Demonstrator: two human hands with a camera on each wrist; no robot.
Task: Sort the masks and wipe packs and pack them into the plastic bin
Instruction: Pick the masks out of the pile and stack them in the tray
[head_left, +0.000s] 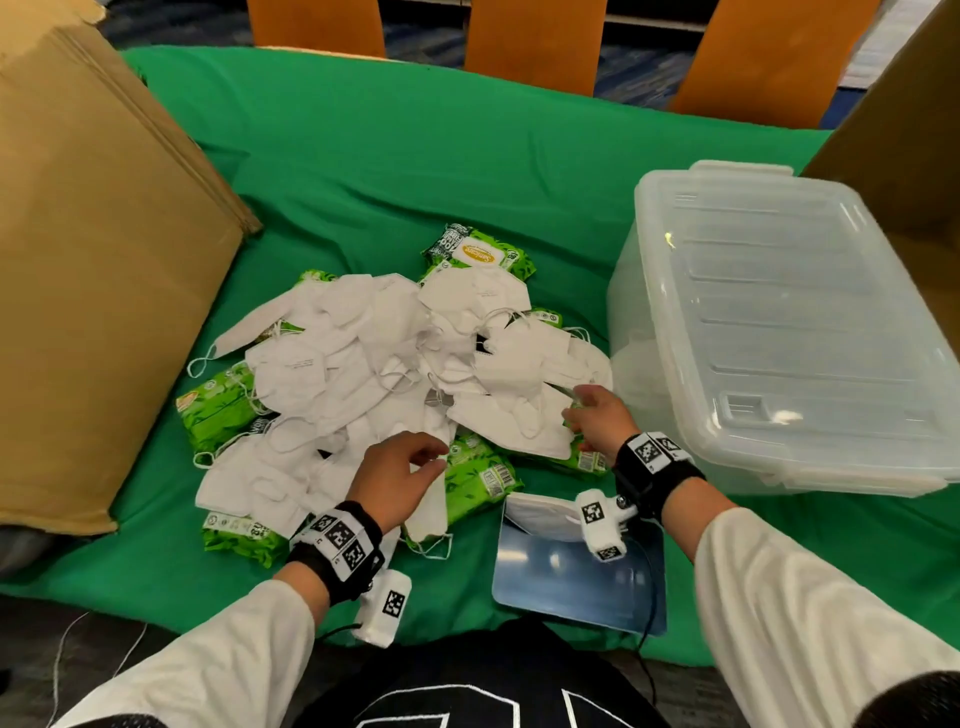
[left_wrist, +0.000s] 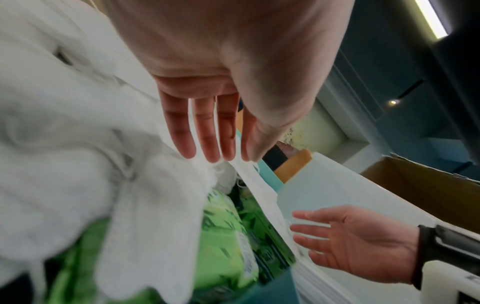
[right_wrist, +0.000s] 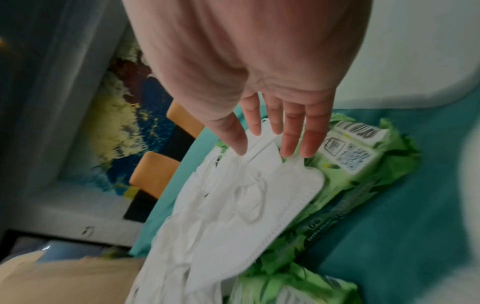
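A bench draped in green cloth (head_left: 363, 171) is seen beneath both hands. A large brown cardboard box (head_left: 93, 249) stands well to the left of the left hand. A translucent lidded plastic bin (head_left: 779, 322) sits just right of the right hand. A heap of white folded face masks (head_left: 395, 353) is spread ahead of both hands, over green wipe packs (head_left: 480, 473). A blue glossy tray (head_left: 571, 582) holding one mask lies near the right wrist. The left hand (head_left: 395, 478) is held over the masks, fingers straight, nothing gripped. The right hand (head_left: 597, 415) is spread open, fingertips (right_wrist: 288, 150) touching a mask edge.
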